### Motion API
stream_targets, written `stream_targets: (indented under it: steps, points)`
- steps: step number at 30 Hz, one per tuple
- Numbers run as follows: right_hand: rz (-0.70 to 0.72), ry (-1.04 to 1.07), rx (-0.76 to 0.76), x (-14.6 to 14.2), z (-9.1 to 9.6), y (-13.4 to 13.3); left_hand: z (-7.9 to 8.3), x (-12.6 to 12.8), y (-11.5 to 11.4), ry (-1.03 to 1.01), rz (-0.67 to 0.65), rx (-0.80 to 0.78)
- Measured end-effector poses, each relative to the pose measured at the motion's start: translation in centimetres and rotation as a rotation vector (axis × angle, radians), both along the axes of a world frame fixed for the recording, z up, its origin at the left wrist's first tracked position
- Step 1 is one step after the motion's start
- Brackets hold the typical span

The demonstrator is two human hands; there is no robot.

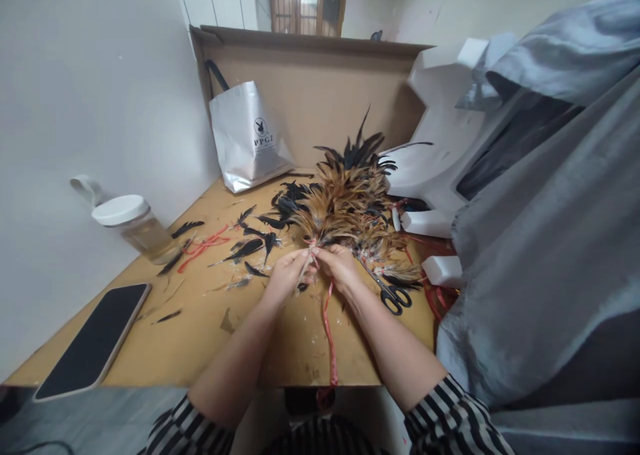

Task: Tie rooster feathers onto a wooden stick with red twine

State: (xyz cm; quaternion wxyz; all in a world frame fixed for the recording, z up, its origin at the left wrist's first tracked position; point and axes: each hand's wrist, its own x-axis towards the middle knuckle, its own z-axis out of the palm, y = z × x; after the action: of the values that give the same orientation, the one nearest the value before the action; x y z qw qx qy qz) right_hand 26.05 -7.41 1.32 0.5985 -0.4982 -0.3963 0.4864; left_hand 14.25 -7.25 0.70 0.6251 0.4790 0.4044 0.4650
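Note:
At the centre of the table, my left hand [290, 272] and my right hand [337, 265] meet with fingers pinched on the quill ends of a bundle of brown and black feathers [325, 208]. The feathers fan out away from me. A red plastic ribbon [329, 328] is wound at the quills between my fingertips and trails down over the table's front edge. More feather bundles lie right behind and to the right of my hands. Black-handled scissors [395, 296] rest close to my right wrist, their blades partly under feathers.
Loose black feathers [250, 247] and red ribbon scraps [203, 247] are scattered on the left. A lidded jar of liquid [145, 232] and a phone [95, 342] stand and lie further left. Behind are a silver bag [245, 138] and a cardboard panel [320, 82]. Grey cloth [545, 228] hangs at right.

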Motion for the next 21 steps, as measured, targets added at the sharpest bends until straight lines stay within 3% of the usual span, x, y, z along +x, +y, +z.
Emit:
stream_targets:
  steps: [3,6,13,17,21]
  points:
    - [0.162,0.084,-0.020,0.06,-0.25,0.20,0.41,0.04,-0.23,-0.150,-0.068,-0.088]
    - [0.217,0.116,-0.012,0.11,-0.56,0.31,0.22,0.07,-0.25,-0.228,-0.087,-0.099]
    - [0.321,0.143,-0.016,-0.14,-0.40,-0.02,-0.13,0.42,-0.13,-0.232,0.028,-0.055]
    - [0.252,0.134,-0.045,-0.37,-0.04,-0.11,0.06,0.47,-0.17,-0.236,0.091,-0.059]
    - [0.184,0.169,-0.060,-0.36,-0.31,0.06,0.28,0.31,-0.05,-0.277,0.054,-0.136]
